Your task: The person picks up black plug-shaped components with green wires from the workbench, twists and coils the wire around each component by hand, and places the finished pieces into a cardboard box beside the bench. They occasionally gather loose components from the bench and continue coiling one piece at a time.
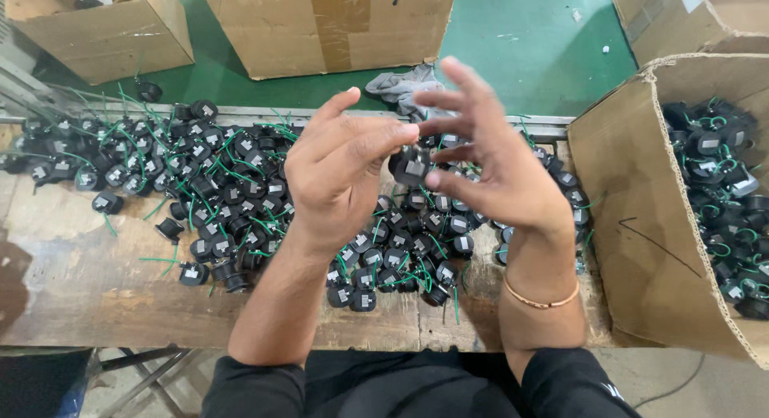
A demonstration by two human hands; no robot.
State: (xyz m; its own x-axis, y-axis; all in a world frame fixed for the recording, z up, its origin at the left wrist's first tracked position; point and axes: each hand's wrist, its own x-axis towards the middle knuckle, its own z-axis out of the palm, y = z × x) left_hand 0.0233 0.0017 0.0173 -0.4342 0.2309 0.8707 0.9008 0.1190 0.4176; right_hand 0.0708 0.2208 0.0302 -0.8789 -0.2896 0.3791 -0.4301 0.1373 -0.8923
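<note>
Head view looks down on both hands raised above a worn wooden workbench (88, 298); the left hand (340, 174) pinches a small black round plastic part (411, 170) with its thumb and forefinger, fingers curled close; the right hand (489, 166) meets the same part from the other side, holding it at the fingertips while its other fingers fan wide; the part sits between the two hands, above the bench; below lies a heap of similar black round parts with thin green wires (216, 194), spread across the bench; at the right stands an open brown cardboard box (641, 226) holding more of them; a grey crumpled cloth (396, 86) lies beyond the bench edge on the green floor (529, 50); a thin copper-coloured bangle (541, 302) circles the right wrist.
</note>
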